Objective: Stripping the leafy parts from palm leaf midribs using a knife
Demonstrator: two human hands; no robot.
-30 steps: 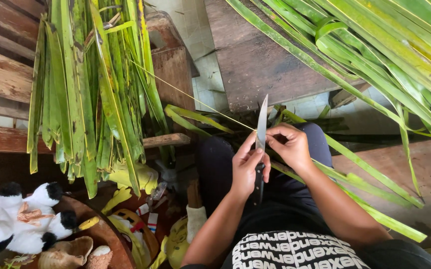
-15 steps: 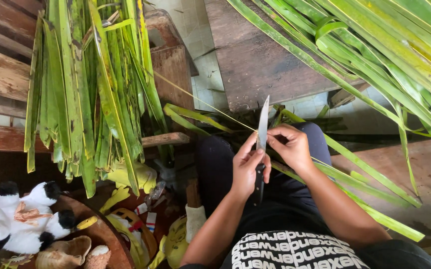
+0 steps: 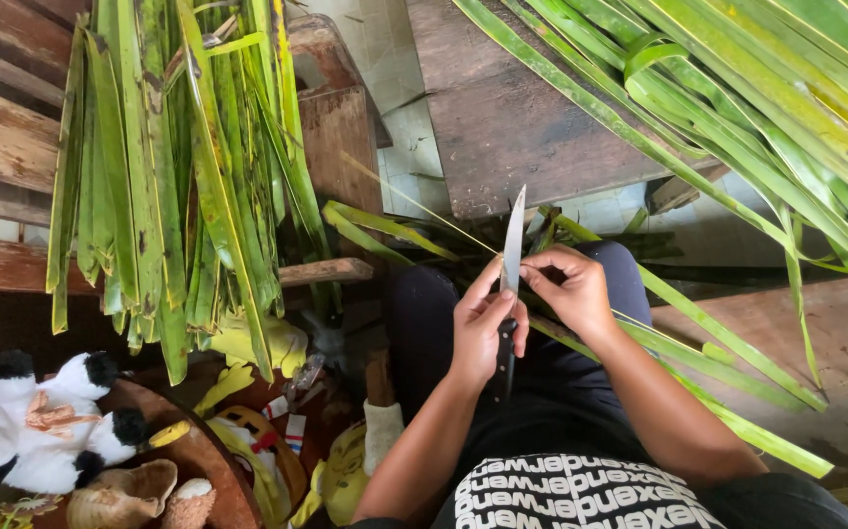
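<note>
The left hand [image 3: 483,328] stays wrapped around the handle of a knife [image 3: 512,245], blade upright, while the right hand [image 3: 571,289] pinches a thin pale leaf rib [image 3: 424,211] against the edge; over the last second the rib's far end has swung lower and right, off the hanging leaf bundle [image 3: 169,176] and toward the wooden table [image 3: 502,127]. That suggests the strip is being drawn along the blade. The knife handle and the pinching fingertips are hidden, and the rib fades out against the tiles.

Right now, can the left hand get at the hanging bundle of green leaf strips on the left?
Probably not freely: the left hand is gripping the knife, and the leaf bundle hangs well off to its side, though nothing blocks the way.
</note>
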